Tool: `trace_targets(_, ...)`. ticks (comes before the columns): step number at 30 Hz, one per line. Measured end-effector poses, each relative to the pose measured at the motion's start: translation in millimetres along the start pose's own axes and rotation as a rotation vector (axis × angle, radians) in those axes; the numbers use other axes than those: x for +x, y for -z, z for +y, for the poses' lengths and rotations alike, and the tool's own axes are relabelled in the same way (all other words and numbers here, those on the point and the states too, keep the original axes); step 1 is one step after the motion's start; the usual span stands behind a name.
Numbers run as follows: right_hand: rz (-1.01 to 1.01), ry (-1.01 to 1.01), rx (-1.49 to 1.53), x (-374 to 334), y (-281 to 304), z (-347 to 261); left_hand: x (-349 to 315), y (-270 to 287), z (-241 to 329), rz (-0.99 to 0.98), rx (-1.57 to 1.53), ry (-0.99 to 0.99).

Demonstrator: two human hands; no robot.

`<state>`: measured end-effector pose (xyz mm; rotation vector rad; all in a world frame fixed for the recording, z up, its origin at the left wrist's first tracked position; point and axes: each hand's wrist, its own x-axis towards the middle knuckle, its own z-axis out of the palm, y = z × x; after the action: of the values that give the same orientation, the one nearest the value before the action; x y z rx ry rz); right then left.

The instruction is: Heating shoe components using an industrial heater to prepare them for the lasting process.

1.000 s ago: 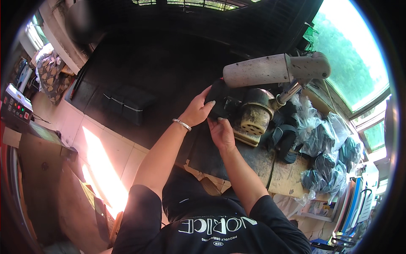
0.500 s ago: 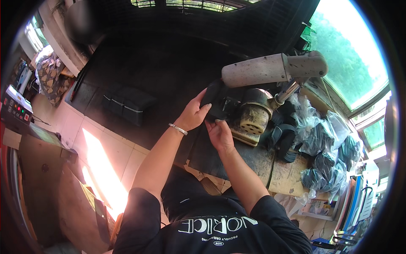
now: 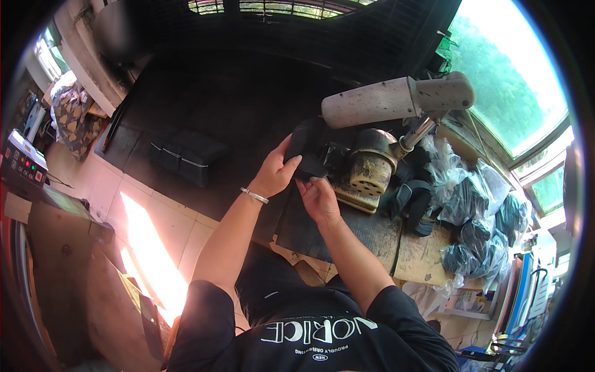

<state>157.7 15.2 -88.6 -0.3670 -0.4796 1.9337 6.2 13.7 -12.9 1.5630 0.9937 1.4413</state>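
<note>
Both my hands hold a dark, rounded, elongated black piece (image 3: 306,141), which looks like a shoe sole; the dim light hides its detail. My left hand (image 3: 277,171) grips its near left side, thumb laid on top, a silvery bracelet at the wrist. At its near end, my right hand (image 3: 320,199) pinches the lower edge between thumb and fingers. Just right of the piece stands a worn, dusty bench machine (image 3: 374,167) with a rounded motor housing. A small gap seems to lie between the piece and the machine's dark working end.
A pale jointed arm (image 3: 372,102) reaches over the machine. Black strapped items (image 3: 419,208) and plastic bags (image 3: 480,211) with dark contents crowd the bench's right side. On the dark table (image 3: 217,80) lies a tied black bundle (image 3: 186,155). A control box (image 3: 25,158) stands far left.
My hands and the black piece have shifted slightly left, away from the machine. The piece has turned a little, and both hands keep their hold.
</note>
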Motion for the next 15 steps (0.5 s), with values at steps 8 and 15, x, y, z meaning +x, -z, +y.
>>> trace_targets(8, -0.024, 0.0, -0.003, 1, 3, 5, -5, 8, 4, 0.003, 0.02, -0.03)
trace_targets(15, 0.101, 0.038, -0.305, -41, 8, -5, -54, 1, 3, 0.168, -0.395, 0.347)
